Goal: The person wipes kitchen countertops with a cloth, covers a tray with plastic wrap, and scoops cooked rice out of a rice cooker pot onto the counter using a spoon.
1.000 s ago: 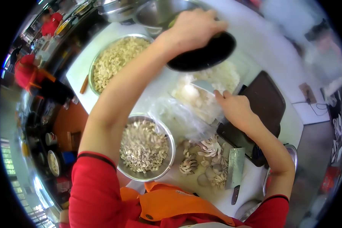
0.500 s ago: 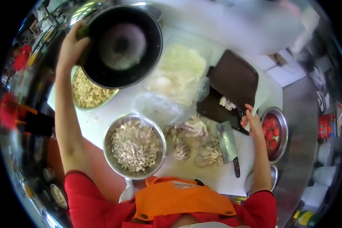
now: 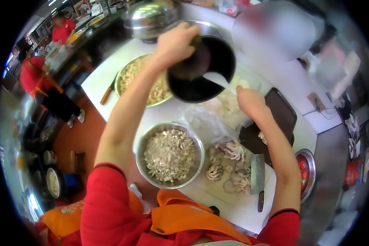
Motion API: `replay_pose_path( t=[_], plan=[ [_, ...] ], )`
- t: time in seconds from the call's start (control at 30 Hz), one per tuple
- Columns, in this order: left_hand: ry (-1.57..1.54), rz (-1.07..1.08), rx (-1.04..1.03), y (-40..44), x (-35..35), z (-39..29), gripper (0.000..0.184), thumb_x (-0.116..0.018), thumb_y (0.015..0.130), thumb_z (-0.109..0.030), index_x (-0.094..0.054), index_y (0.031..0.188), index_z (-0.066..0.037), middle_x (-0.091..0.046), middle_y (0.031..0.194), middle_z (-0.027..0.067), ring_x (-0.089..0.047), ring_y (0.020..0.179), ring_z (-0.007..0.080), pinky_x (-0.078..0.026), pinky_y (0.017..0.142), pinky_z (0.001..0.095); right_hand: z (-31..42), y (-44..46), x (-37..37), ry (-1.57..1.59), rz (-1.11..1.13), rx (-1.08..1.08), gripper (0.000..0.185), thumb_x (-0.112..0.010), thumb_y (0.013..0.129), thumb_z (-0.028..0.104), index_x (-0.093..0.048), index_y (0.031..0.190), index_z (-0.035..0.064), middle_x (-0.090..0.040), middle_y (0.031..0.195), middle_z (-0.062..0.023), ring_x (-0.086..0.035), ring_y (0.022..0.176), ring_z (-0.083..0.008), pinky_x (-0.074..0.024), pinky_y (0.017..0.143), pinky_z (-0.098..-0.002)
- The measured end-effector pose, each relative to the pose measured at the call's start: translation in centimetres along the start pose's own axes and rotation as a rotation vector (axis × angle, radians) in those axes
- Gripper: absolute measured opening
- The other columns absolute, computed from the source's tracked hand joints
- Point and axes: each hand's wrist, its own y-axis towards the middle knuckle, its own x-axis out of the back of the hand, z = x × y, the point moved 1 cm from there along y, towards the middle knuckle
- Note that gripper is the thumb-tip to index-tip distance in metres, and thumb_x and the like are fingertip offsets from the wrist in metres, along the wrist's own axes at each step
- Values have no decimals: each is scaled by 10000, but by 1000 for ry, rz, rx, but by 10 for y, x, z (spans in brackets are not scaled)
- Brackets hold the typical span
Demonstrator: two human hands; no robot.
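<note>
My left hand [image 3: 177, 44] is wrapped round the handle of a black pan [image 3: 221, 61], which is tilted above the table. In my right hand [image 3: 250, 100] is a white spatula [image 3: 218, 78], its blade over the pan's opening. Under and beside the pan lies a pale white food mass [image 3: 229, 107] in a clear container, with a crumpled plastic bag [image 3: 203, 123] at its near side. A steel bowl of chopped mushrooms [image 3: 170, 153] stands nearer to me. Another bowl of pale chopped pieces [image 3: 131, 76] is partly behind my left forearm.
A cleaver [image 3: 257, 174] lies by whole mushrooms [image 3: 233, 151] on a board. Dark trays [image 3: 281, 106] sit at the right, near a bowl of red items [image 3: 309, 172]. An orange-handled knife [image 3: 106, 95] lies at the left. Two people [image 3: 33, 76] [image 3: 62, 29] stand far left.
The pan has swung from the left bowl rightward and tilted over the white food. My right hand has moved from beside the trays up to the pan with the spatula.
</note>
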Motion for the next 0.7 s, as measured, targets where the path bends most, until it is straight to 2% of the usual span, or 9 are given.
replay_pose_path(
  t=[0.1,0.2,0.3,0.4,0.43,0.53,0.57,0.7],
  plan=[
    [38,-33,-48,16,-6,-17,333,-630,734,-107,-549,1055,-143,-570,987,102,-583,960,317,-490,744,428,-13,27,-8,-140,153,36,259,-485,877,121,-520,1114,21,-679,880,-180,-667,859,-335,-519,719,-452],
    [96,-58,-48,27,-11,-36,341,-630,731,-105,-572,1064,-151,-579,975,108,-589,960,305,-492,734,427,-4,5,34,65,130,72,243,-495,870,113,-530,1095,31,-679,905,-180,-665,895,-324,-523,718,-449],
    [109,-59,-84,32,-17,-57,281,-609,727,-85,-601,1001,-146,-581,943,122,-590,939,313,-487,727,432,-9,23,33,149,-85,202,278,-495,866,92,-527,1138,43,-690,912,-166,-673,880,-322,-526,731,-445],
    [127,1,-50,35,-17,-72,269,-603,728,-81,-602,988,-150,-584,943,116,-592,942,313,-484,727,432,-8,48,27,11,-199,170,258,-480,867,70,-531,1120,55,-699,871,-144,-682,833,-321,-529,723,-438],
    [134,26,-33,36,-18,-76,268,-602,728,-80,-601,987,-151,-586,945,113,-592,944,312,-484,727,432,-8,58,16,-17,-261,199,211,-466,872,65,-561,1060,52,-703,833,-125,-691,792,-306,-536,709,-416],
    [114,3,-46,44,-28,-80,269,-602,727,-79,-603,984,-158,-589,942,102,-598,931,311,-481,710,431,-8,86,-27,-84,-215,277,205,-460,875,74,-601,1023,56,-704,846,-131,-697,795,-289,-541,695,-391],
    [124,-20,-49,47,-32,-82,282,-597,731,-80,-603,999,-168,-594,945,94,-605,919,311,-481,700,432,-6,82,-27,-68,-213,267,200,-473,867,71,-634,986,62,-708,854,-122,-699,814,-275,-542,697,-367],
    [169,19,-57,56,-44,-83,299,-586,740,-90,-602,1025,-175,-598,955,106,-609,919,314,-486,692,437,-12,83,-36,-123,-127,367,194,-513,853,78,-636,1002,69,-712,873,-107,-697,842,-268,-541,708,-353]
  ],
)
